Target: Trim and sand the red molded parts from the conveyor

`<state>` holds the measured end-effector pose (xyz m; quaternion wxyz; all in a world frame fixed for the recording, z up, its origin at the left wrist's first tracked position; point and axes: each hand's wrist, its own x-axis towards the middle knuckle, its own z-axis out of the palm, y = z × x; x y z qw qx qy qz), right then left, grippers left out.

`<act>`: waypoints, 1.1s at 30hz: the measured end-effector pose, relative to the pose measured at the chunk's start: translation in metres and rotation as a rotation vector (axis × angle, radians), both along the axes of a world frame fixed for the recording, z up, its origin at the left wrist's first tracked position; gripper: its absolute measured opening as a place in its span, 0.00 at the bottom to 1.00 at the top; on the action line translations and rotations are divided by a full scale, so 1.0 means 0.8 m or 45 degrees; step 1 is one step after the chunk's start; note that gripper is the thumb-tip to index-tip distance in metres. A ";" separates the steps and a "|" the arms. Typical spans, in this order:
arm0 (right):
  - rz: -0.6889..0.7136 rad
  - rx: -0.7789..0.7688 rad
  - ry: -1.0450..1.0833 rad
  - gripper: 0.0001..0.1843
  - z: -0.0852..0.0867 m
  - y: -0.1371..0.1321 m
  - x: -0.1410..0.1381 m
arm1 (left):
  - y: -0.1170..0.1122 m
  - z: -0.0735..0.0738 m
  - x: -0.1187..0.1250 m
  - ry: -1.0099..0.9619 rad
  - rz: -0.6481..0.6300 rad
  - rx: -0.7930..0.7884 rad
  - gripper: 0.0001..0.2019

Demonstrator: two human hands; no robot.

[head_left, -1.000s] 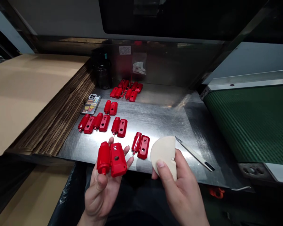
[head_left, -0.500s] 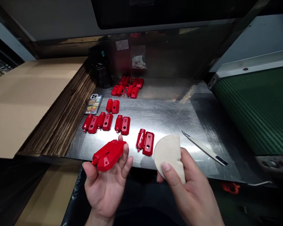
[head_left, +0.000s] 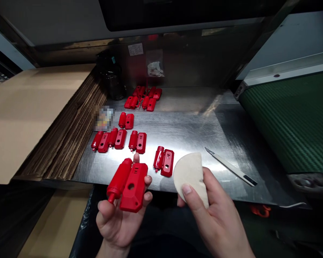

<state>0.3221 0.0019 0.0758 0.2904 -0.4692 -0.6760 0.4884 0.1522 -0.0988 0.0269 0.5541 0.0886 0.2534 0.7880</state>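
My left hand (head_left: pixel 121 218) holds a red plastic part (head_left: pixel 133 188) up in front of the metal table (head_left: pixel 188 125). The part joins a ribbed cylinder to a flat, bevelled plate with a round hole, and its face is turned toward me. In my right hand (head_left: pixel 212 211) is a half-round, off-white pad (head_left: pixel 190 175), gripped with the thumb on top and the fingers behind. The pad and the held part are apart. A matching red part (head_left: pixel 164 161) lies on the table between my hands.
Several more red parts (head_left: pixel 137 142) lie on the table, some on a sprue at the back. A white-handled craft knife (head_left: pixel 231 166) rests to the right, before a green conveyor belt (head_left: pixel 293 118). Stacked cardboard (head_left: pixel 43 96) stands left, near a dark bottle (head_left: pixel 114 80).
My left hand has tilted the red part, so its cylinder and holed face now show fully. My right hand keeps its grip on the pad. The view has shifted slightly.
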 end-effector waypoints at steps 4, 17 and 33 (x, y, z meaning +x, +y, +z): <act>-0.009 -0.008 0.013 0.16 0.000 0.000 0.000 | -0.005 0.000 -0.002 0.127 -0.055 -0.148 0.40; 0.040 -0.049 0.013 0.17 0.003 -0.008 0.001 | -0.003 -0.009 0.003 0.273 -0.060 -0.228 0.44; 0.168 0.491 -0.154 0.15 -0.033 -0.039 -0.026 | 0.007 -0.005 0.032 0.345 0.223 -0.304 0.61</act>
